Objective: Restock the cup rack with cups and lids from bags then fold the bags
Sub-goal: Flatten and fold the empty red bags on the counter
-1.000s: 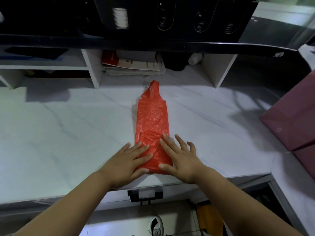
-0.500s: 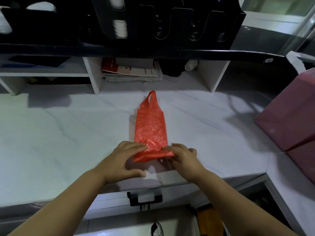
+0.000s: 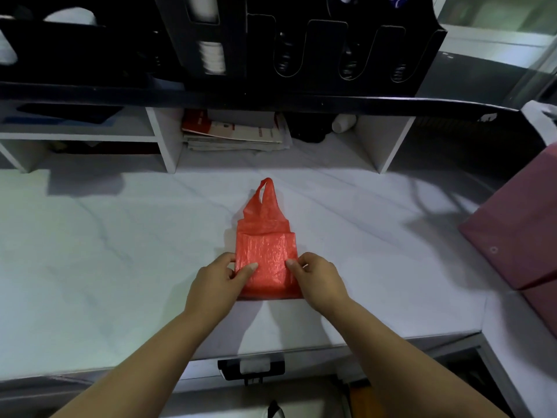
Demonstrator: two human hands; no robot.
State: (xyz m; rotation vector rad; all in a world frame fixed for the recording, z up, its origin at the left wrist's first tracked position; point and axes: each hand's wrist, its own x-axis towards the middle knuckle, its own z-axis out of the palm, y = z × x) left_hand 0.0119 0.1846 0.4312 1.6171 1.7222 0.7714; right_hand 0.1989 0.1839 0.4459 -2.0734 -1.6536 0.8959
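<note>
Red bag lies flat on the counter, near end doubled up over its middle, handles pointing away. Left hand and right hand each pinch one side edge of the doubled layer, fingers grasping plastic. Probably squaring the edges for the next fold.

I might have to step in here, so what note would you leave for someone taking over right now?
Left hand and right hand each pinch a side of the red bag.
The bag lies flat on the white counter, near end folded up once, handles pointing away.
Cup rack above shows one white stack; other slots too dark.
To do: finish folding the bag.
</note>
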